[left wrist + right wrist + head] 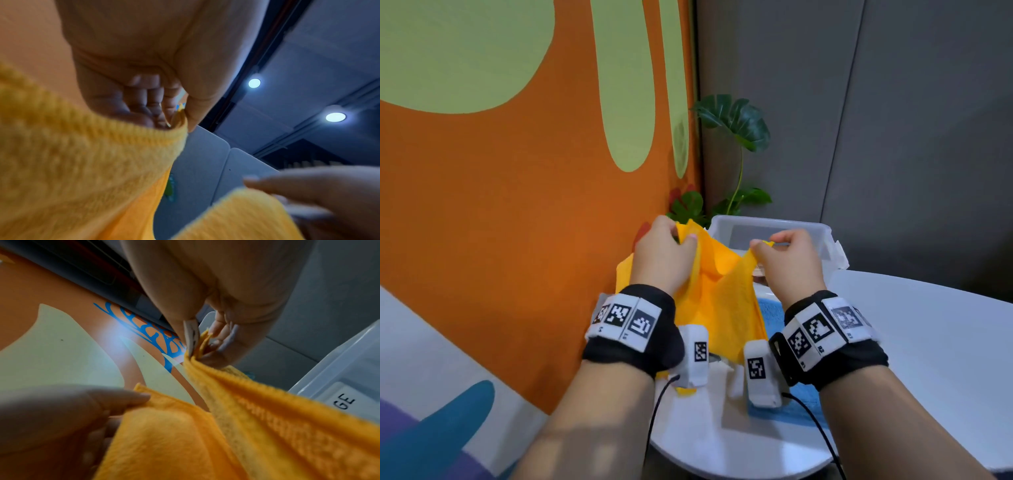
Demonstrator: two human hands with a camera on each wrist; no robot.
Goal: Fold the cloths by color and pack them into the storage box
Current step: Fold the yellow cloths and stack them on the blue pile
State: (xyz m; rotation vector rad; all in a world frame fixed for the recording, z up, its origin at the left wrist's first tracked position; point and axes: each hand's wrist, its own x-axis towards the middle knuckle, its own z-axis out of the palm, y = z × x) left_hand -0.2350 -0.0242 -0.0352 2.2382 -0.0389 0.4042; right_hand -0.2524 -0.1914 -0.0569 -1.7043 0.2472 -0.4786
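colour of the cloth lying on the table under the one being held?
Light blue terry cloth, lying on the white round table; it shows best in the head view.

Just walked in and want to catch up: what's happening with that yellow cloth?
A person holds the yellow cloth up over the white table, left hand and right hand each pinching its top edge. A blue cloth lies beneath on the table. The clear storage box stands open behind.
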